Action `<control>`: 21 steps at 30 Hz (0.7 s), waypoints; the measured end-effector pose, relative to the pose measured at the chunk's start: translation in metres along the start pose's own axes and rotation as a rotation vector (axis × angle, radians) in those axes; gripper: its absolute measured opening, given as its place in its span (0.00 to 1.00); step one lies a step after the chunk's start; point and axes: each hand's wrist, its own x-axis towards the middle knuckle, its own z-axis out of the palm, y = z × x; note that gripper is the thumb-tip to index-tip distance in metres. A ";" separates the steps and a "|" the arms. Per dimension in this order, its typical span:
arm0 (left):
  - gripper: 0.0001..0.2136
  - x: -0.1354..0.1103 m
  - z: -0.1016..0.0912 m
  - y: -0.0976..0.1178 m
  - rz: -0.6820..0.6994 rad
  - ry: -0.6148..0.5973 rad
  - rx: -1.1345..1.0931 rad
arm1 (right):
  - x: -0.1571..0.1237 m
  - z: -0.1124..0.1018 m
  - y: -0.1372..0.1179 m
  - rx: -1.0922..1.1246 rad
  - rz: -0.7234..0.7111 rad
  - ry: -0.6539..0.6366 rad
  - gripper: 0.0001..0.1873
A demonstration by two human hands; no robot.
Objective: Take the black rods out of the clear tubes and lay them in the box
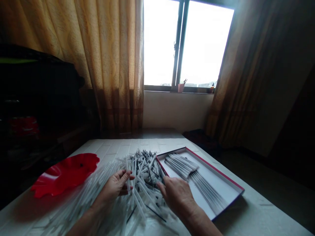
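Note:
My left hand is closed, thumb and fingers pinched around an upright clear plastic tube. My right hand is over the right side of a loose pile, next to the tray, its fingers curled together. Whatever lies between those fingers is hidden. Between and beyond both hands spreads the pile of clear tubes mixed with thin dark sticks, some dark-tipped. To the right, a shallow white tray with a red and dark rim holds neat rows of slim whitish pen-like sticks.
A red wavy-edged plastic dish sits at the table's left, with many long clear tubes beside it. The table has a pale brick-patterned cover. Behind are curtains and a window, with a pink cup on the sill.

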 end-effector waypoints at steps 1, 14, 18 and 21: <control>0.19 0.000 -0.001 -0.002 -0.005 -0.012 -0.004 | 0.000 0.001 0.006 -0.004 0.021 0.011 0.14; 0.27 -0.010 0.000 -0.009 -0.023 -0.105 0.011 | 0.003 -0.024 0.106 0.012 0.245 0.128 0.15; 0.25 -0.010 0.001 -0.006 0.002 -0.119 0.016 | 0.016 -0.029 0.132 -0.008 0.286 0.113 0.15; 0.23 -0.010 0.000 -0.004 0.022 -0.118 0.019 | 0.023 -0.022 0.130 0.001 0.209 0.046 0.13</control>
